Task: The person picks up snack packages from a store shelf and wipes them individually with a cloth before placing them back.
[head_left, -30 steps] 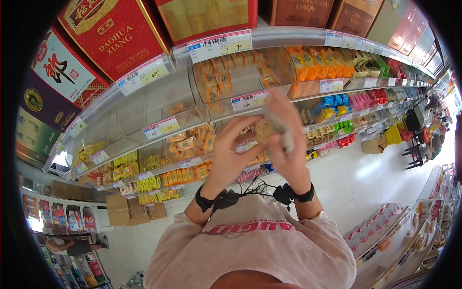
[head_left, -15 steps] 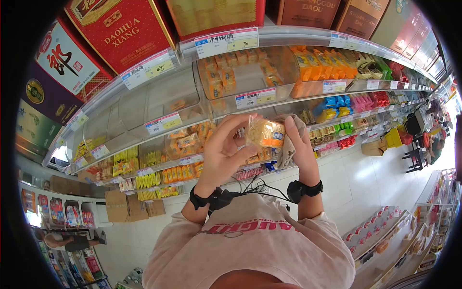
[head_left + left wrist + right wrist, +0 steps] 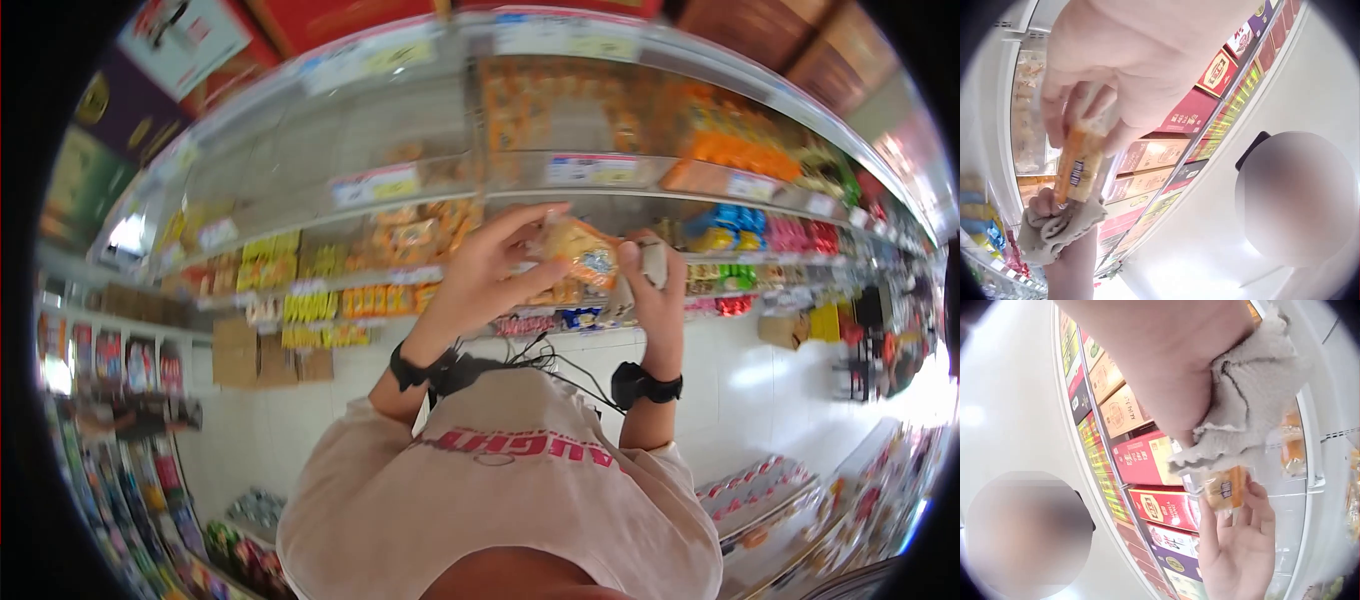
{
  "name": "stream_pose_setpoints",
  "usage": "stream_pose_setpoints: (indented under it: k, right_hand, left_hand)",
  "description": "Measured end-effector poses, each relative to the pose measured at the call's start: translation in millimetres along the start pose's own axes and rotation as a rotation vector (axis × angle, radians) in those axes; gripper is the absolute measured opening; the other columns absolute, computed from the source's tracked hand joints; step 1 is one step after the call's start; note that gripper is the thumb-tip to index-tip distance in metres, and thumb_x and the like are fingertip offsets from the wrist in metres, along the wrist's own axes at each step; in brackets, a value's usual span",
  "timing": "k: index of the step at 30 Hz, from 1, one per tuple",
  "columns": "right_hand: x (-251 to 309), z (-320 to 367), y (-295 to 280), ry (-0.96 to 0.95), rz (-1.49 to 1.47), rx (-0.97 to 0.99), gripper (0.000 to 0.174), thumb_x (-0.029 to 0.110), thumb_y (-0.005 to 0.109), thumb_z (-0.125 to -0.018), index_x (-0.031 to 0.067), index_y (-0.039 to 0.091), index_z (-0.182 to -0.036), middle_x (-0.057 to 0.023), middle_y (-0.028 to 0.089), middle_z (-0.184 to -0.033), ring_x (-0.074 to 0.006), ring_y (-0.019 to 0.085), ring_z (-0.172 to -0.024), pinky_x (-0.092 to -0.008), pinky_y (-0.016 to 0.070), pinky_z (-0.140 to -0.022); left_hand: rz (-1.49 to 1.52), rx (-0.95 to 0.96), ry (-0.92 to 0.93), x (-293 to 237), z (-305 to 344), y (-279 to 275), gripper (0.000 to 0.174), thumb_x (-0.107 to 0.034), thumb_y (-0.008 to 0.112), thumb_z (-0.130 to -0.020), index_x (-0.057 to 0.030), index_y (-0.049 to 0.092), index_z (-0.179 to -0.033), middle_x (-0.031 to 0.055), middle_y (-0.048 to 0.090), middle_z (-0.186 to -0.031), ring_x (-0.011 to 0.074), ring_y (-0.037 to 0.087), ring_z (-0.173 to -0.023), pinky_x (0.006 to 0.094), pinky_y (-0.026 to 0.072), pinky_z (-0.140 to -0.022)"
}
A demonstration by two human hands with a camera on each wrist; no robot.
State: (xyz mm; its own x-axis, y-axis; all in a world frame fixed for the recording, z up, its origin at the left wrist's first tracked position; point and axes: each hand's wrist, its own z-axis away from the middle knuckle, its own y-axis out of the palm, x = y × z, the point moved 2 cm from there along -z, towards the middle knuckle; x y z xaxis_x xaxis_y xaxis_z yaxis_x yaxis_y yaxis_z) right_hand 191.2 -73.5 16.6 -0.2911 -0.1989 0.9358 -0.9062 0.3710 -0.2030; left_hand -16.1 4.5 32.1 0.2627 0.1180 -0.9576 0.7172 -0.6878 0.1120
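My left hand (image 3: 495, 270) pinches a clear snack packet (image 3: 580, 252) with an orange and blue label, held up in front of the shelf bins. In the left wrist view the fingers (image 3: 1060, 106) curl round the packet (image 3: 1079, 164). My right hand (image 3: 657, 300) grips a crumpled grey cloth (image 3: 650, 262) right beside the packet, touching its right end. In the right wrist view the cloth (image 3: 1254, 394) is bunched in that hand just above the packet (image 3: 1225, 487), with the left hand (image 3: 1241, 550) below.
Tiered shelves (image 3: 560, 195) of bagged snacks with price tags run across in front of me. Red and brown gift boxes (image 3: 1147, 459) line the top shelf. Cardboard boxes (image 3: 240, 352) stand on the white floor at the left, and a low display rack (image 3: 770, 490) at the lower right.
A second ago the cloth-holding right hand covered the packet; it has since drawn to the packet's right end. Both hands sit slightly lower, and the head view has tilted down and blurred.
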Motion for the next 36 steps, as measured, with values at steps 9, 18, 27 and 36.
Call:
stream_pose_setpoints:
  k: [9, 18, 27, 36]
  right_hand:
    - [-40, -16, 65, 0.125, 0.133, 0.253, 0.039, 0.033, 0.071, -0.097, -0.0047, 0.064, -0.102, -0.0147, 0.067, -0.08, -0.0194, 0.06, -0.07, -0.0355, 0.0503, -0.069]
    - [-61, -29, 148, -0.109, 0.386, 0.423, 0.051, 0.034, 0.078, -0.088, -0.003, 0.059, -0.118, -0.0222, 0.071, -0.093, -0.0427, 0.07, -0.088, -0.0456, 0.0542, -0.074]
    - [-102, -62, 225, -0.171, 0.676, 0.314, 0.048, 0.028, 0.081, -0.081, 0.008, 0.064, -0.121, -0.0179, 0.072, -0.106, -0.0406, 0.07, -0.094, -0.0488, 0.0584, -0.08]
    - [-126, -59, 243, -0.308, 0.765, 0.441, 0.054, 0.01, 0.083, -0.07, 0.0133, 0.068, -0.122, -0.0093, 0.067, -0.116, -0.0333, 0.061, -0.118, -0.0447, 0.0579, -0.091]
  left_hand:
    - [-0.394, -0.148, -0.148, 47, 20, -40, 0.046, -0.014, 0.075, -0.094, -0.0044, 0.057, -0.135, 0.0082, 0.066, -0.117, 0.0163, 0.067, -0.101, 0.0316, 0.0551, -0.09]
    - [-0.524, -0.347, -0.095, 93, 61, -121, 0.043, -0.012, 0.079, -0.088, -0.0023, 0.061, -0.126, 0.0125, 0.071, -0.11, 0.0194, 0.069, -0.095, 0.0325, 0.0561, -0.082]
    - [-0.855, -0.547, -0.112, 135, 49, -177, 0.039, -0.006, 0.081, -0.081, 0.0006, 0.068, -0.118, 0.0133, 0.066, -0.102, 0.0289, 0.068, -0.093, 0.0378, 0.0561, -0.085]
    - [-1.238, -0.475, -0.135, 167, 67, -192, 0.031, -0.016, 0.083, -0.079, -0.0019, 0.076, -0.105, 0.0218, 0.066, -0.104, 0.037, 0.065, -0.105, 0.0447, 0.0548, -0.084]
